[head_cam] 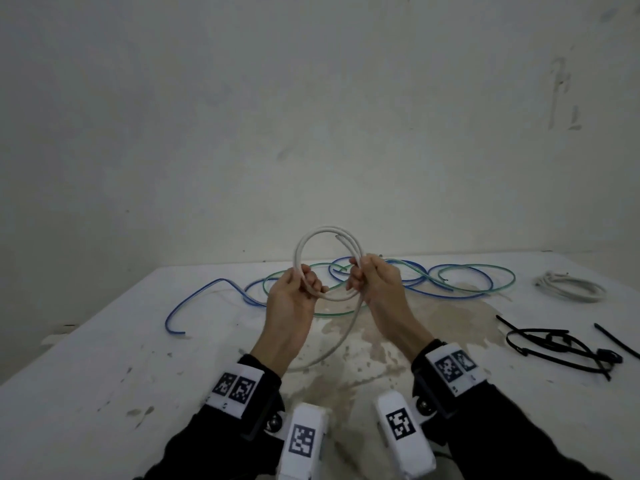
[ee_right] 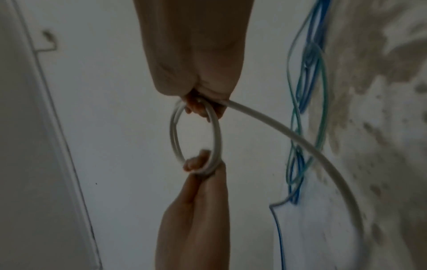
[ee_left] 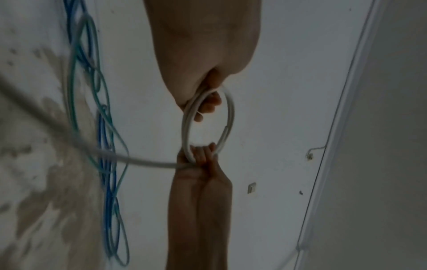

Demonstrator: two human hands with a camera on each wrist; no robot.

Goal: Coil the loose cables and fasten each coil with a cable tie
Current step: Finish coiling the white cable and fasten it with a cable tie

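White cable [head_cam: 313,239], one coil, gripped by two hands: left hand [head_cam: 294,292], right hand [head_cam: 375,284]

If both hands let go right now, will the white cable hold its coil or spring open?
Probably springs open: the white cable keeps smooth round loops and its free tail arcs stiffly rather than drooping. No tie is on it; the ties lie on the table.

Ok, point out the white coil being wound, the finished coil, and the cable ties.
white coil [head_cam: 313,238], head view, top left arc of the loop above the hands.
finished coil [head_cam: 571,287], head view, strands lying on the table, far right.
cable ties [head_cam: 554,344], head view, middle of the black heap.
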